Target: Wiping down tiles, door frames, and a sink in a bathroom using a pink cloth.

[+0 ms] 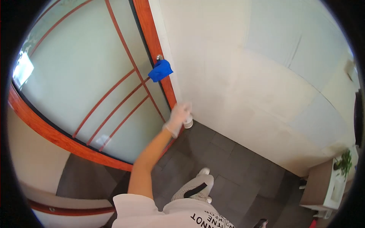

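My left hand, in a thin translucent glove, is stretched out in front of the red-brown frame of a glass door; it is blurred, and no object shows clearly in its grip. Above it a blue cloth hangs at the metal door handle. Just behind the hand, a white cylindrical container stands on the floor in the corner. At the bottom edge, a small part of my right hand shows around a dark object, mostly cut off by the picture's rim.
A pale wall runs along the right of the door, above dark grey floor tiles. At the far right stands a cabinet with a white top and a green potted plant. Glass panels with red strips fill the left side.
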Motion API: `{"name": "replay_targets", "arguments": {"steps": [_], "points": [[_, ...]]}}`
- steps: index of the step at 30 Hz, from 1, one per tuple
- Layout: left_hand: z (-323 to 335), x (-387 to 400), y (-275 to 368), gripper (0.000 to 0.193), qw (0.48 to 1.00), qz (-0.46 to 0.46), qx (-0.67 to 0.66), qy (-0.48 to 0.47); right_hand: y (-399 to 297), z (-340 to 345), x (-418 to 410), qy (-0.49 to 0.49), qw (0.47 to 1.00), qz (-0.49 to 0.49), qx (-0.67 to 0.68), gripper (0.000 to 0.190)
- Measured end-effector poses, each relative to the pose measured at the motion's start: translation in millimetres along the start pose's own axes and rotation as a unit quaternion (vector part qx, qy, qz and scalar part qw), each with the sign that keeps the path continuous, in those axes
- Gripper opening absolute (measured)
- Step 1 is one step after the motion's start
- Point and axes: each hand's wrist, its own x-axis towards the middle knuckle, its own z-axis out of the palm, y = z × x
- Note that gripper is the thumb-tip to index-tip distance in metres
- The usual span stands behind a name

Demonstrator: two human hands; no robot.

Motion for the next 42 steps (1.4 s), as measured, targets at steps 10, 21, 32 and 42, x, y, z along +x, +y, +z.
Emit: {"name": "replay_targets", "arguments": {"steps": [10, 21, 32, 42], "points": [[-109, 228, 79, 0.030, 0.718, 0.054, 0.686, 0.106, -37, 256, 131, 0.022, 0.991, 0.129, 0.038, 0.023], [-154, 297, 75, 0.051, 0.614, -0.164, 0.771, -0.023, -59, 385, 155, -0.031, 0.983, 0.157, -0.093, 0.030], [30, 264, 28, 0.033, 0.718, 0.145, 0.637, -0.241, -88, 341, 213, -0.111, 0.988, -0.011, -0.109, 0.035], [398, 9, 178, 0.044, 0.639, 0.357, 0.153, -0.664, -29, 157, 137, 0.245, 0.958, -0.142, -0.048, 0.031]]}}
